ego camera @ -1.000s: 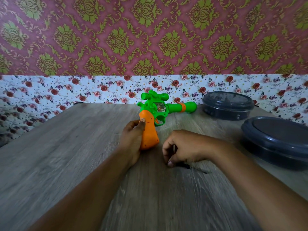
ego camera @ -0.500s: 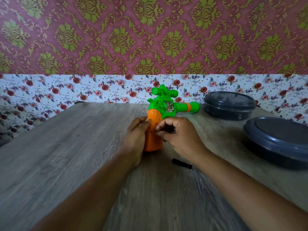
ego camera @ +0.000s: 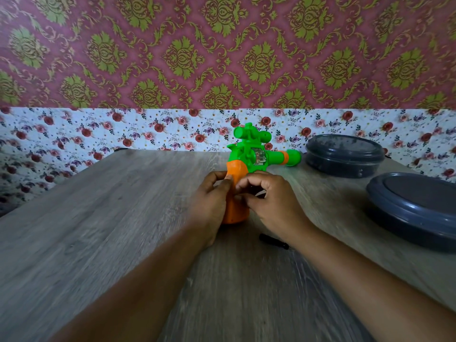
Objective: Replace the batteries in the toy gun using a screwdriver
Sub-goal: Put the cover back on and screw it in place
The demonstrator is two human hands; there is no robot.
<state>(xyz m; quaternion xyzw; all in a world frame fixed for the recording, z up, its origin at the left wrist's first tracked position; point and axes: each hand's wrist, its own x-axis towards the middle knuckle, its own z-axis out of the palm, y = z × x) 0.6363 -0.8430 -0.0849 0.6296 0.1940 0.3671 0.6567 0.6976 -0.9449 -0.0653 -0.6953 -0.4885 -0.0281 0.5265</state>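
A green toy gun (ego camera: pixel 254 154) with an orange grip stands tilted up on the wooden table (ego camera: pixel 103 230), barrel pointing right. My left hand (ego camera: pixel 209 203) holds the orange grip from the left, thumb and fingers curled round it. On the grip's right side, my right hand (ego camera: pixel 269 196) has its curled fingertips pinching at the orange grip. A small black screwdriver (ego camera: pixel 274 242) lies on the table just below my right wrist, untouched. No batteries are visible.
Two dark grey round lidded containers sit on the right: one (ego camera: pixel 344 155) at the back by the wall, a larger one (ego camera: pixel 414 211) nearer the right edge. A floral-papered wall borders the table's far side.
My right hand let go of the screwdriver on the table and moved up to the orange grip. The toy gun was tipped more upright and shifted slightly right.
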